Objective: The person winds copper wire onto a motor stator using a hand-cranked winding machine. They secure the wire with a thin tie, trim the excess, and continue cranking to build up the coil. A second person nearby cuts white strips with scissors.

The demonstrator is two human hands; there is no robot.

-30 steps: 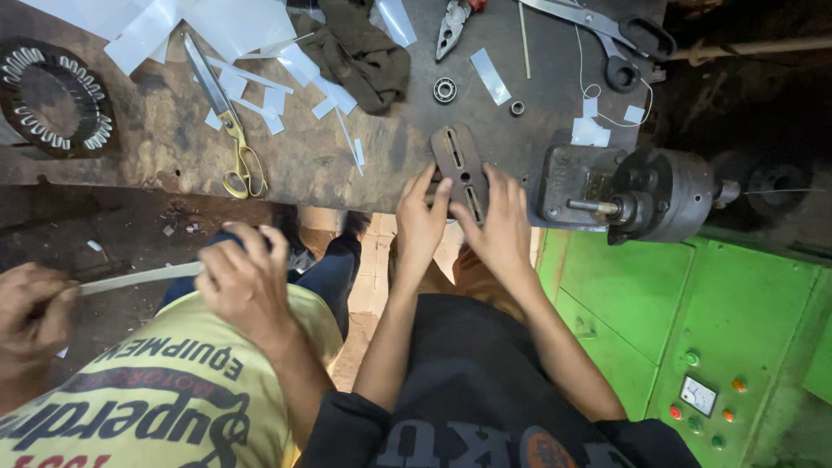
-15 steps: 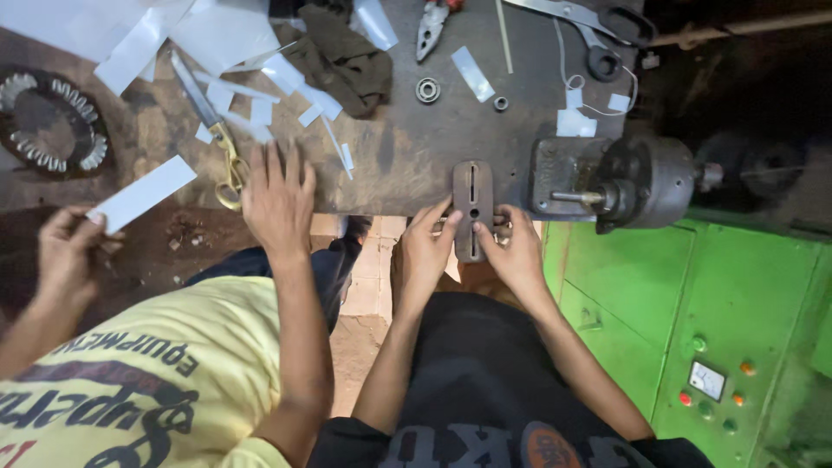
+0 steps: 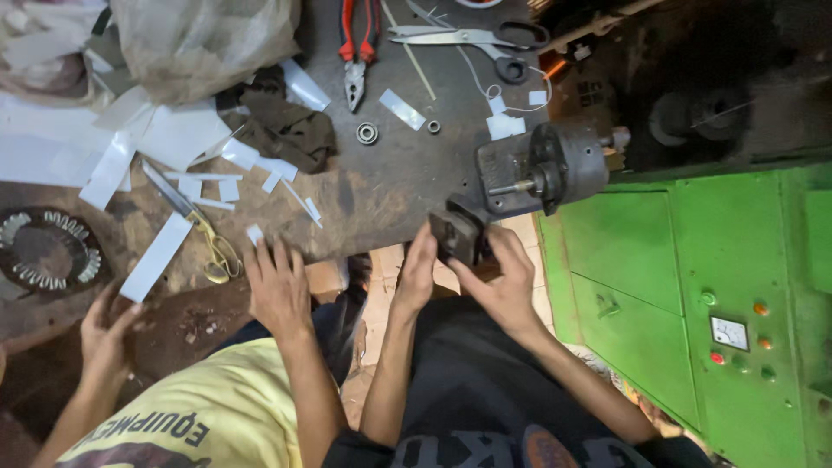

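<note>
Both my hands hold a dark metal block just off the front edge of the workbench. My left hand grips its left side, and my right hand cups it from below and from the right. The block sits tilted, close under the shaft of a grey metal motor-like machine mounted at the bench's right end.
A person in a yellow shirt sits at my left, one hand on the bench edge, the other hand holding a white paper strip. On the bench lie yellow-handled scissors, red pliers, large scissors, paper scraps and a bearing. A green cabinet stands at right.
My hands have lifted the metal block off the bench edge and tilted it nearer the machine's shaft. The other person's strip has come up onto the bench.
</note>
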